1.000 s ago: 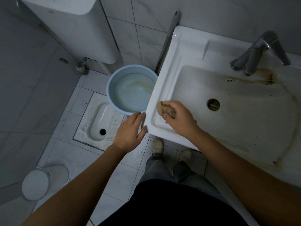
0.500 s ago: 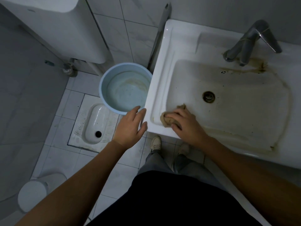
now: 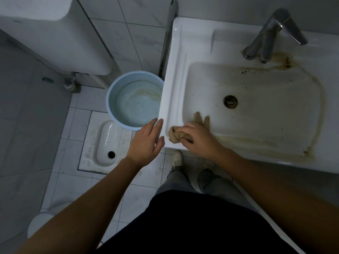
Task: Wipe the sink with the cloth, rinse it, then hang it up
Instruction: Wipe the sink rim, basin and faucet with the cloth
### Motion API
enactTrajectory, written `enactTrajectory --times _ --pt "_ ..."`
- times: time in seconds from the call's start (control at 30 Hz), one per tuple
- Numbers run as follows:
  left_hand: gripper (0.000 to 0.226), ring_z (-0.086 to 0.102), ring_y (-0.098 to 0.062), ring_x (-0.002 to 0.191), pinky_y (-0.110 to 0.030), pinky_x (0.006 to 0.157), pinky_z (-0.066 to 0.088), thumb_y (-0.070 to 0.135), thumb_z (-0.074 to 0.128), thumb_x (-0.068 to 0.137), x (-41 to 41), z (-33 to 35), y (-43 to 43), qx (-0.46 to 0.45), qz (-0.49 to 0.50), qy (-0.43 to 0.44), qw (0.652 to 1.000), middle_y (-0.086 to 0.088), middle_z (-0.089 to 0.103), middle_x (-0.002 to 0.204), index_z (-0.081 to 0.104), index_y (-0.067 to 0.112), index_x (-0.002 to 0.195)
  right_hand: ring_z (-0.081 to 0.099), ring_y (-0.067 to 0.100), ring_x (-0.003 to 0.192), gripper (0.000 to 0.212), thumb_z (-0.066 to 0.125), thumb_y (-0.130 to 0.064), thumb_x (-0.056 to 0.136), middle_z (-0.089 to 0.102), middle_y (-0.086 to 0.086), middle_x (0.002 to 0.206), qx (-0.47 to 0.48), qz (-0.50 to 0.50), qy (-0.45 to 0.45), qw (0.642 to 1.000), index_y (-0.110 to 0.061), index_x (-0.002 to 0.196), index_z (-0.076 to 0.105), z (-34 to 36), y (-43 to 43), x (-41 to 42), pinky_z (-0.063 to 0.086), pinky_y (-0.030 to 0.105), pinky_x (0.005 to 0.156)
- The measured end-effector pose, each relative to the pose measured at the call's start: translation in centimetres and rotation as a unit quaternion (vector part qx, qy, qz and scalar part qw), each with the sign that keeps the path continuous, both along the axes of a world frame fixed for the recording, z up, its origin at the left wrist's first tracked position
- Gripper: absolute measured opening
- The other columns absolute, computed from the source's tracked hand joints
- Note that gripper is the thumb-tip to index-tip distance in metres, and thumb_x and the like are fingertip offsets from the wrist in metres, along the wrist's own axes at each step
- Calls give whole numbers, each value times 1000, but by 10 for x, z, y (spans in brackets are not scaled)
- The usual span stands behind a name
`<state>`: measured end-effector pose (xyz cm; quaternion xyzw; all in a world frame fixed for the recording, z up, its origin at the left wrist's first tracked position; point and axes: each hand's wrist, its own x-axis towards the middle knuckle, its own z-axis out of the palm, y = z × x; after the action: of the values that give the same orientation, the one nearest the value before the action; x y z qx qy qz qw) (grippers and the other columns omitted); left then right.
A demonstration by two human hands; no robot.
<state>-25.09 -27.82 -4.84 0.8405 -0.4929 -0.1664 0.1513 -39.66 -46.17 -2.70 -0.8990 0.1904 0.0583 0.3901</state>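
Note:
A white rectangular sink [image 3: 176,70] with brown stains along its basin edges fills the right of the view. Its drain [image 3: 230,101] lies in the middle and a metal tap [image 3: 269,37] stands at the back. My right hand [image 3: 199,139] grips a crumpled tan cloth [image 3: 175,135] and presses it on the sink's front left corner. Part of the cloth sticks out past my fingers into the basin. My left hand [image 3: 146,142] hovers with straight fingers just left of the sink's corner, holding nothing.
A light blue bucket [image 3: 111,92] stands on the floor against the sink's left side. A squat toilet pan [image 3: 105,143] lies in the tiled floor below it. A white cistern [image 3: 55,33] hangs top left. A white bin [image 3: 40,224] sits at bottom left. My shoes [image 3: 177,159] are under the sink.
My right hand has slid the cloth from inside the basin's left wall forward onto the front left corner of the rim. My left hand stays beside the corner.

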Motion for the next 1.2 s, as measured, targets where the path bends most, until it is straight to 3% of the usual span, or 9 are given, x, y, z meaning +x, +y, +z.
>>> enactTrajectory --times 0.1,0.2,0.3,0.47,0.57,0.7,0.8,1.0,1.2 --pt "58 48 -30 138 -44 111 45 37 42 103 0 0 0 7 2 1 1000 -14 45 155 34 13 155 50 11 102 41 64 -25 90 58 -6 111 -50 -40 30 998 -25 131 61 -5 -17 -5 42 35 92" --pt "58 49 -30 136 -45 109 48 38 43 103 0 0 0 14 11 3 1000 -14 45 155 34 15 155 54 16 107 40 64 -22 92 58 -3 116 -55 -127 24 990 -23 132 62 -10 -14 16 35 24 88" --pt "57 50 -32 135 -46 106 49 37 45 102 0 1 -2 15 12 4 1000 -16 45 154 36 14 153 55 19 109 42 65 -16 90 55 0 119 -36 -168 -18 985 -20 131 62 -9 10 39 47 30 95" --pt "57 51 -32 134 -45 106 49 34 49 100 1 5 -6 13 4 8 1000 -17 44 154 39 11 150 55 14 100 41 67 -16 88 57 -5 110 -12 -48 -34 998 -21 128 63 -2 13 12 47 26 88" --pt "57 50 -31 136 -46 108 49 34 50 99 1 7 -8 12 4 7 1000 -15 44 155 39 10 150 55 13 100 41 66 -21 90 56 -7 113 -34 -56 16 998 -24 130 62 -7 -10 3 41 18 81" --pt "56 49 -29 136 -47 106 49 35 48 100 0 5 -8 17 9 12 1000 -12 41 157 38 12 150 62 19 94 35 63 -22 91 59 -2 113 -41 -187 18 981 -26 126 64 -17 -26 30 52 39 89" --pt "56 48 -31 138 -46 110 47 34 51 100 -2 7 -7 17 10 -1 1000 -14 41 158 39 12 150 57 12 94 38 62 -19 94 56 -1 119 -17 -228 -23 973 -19 132 61 -10 -13 60 50 21 83" --pt "55 46 -33 139 -48 112 43 32 54 98 -3 11 -10 19 7 -17 1000 -17 41 157 43 10 147 57 13 102 42 64 -20 91 56 -2 118 20 -141 -10 990 -20 132 61 0 13 29 50 30 94" --pt "47 44 -33 138 -48 113 37 33 54 97 -12 12 -29 -14 -47 -79 996 -16 46 151 55 10 139 53 12 101 35 57 -43 85 63 -7 105 -83 -145 23 986 -23 108 74 10 -17 -56 34 49 111"
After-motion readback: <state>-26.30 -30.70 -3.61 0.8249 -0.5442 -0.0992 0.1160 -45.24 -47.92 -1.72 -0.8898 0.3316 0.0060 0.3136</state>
